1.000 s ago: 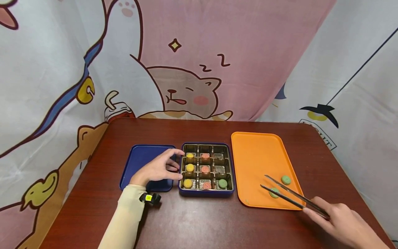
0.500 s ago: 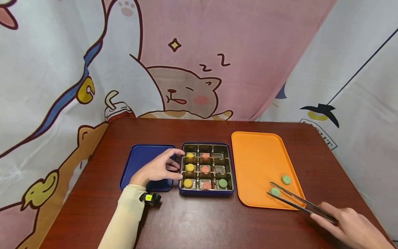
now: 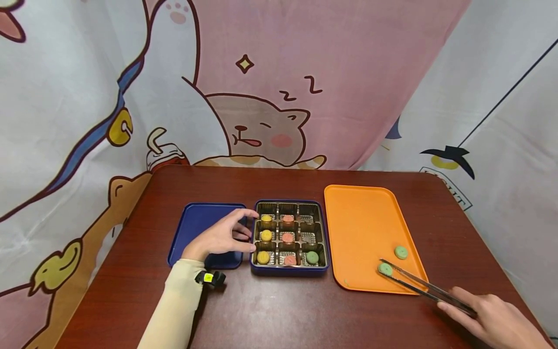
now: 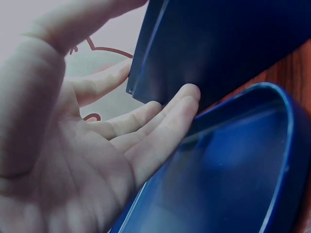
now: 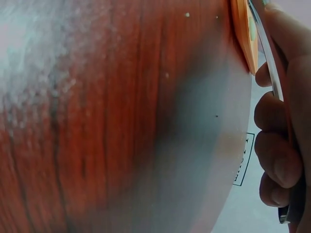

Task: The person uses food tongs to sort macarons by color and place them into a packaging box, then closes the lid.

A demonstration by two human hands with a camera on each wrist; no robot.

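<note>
Grips long, shiny metal tongs (image 3: 455,301) in the right hand (image 3: 494,312), with fingers curled around. Has between their tips a round green macaron (image 3: 385,269) on the smooth orange tray (image 3: 362,228); impossible to tell if pinched. Rests the left hand (image 3: 222,236), half spread and gripping nothing, with bent fingers against the square blue box (image 3: 289,272) with glossy nine-pocket insert (image 3: 308,237). Beneath, polished reddish wood-grain table (image 3: 279,310).
</note>
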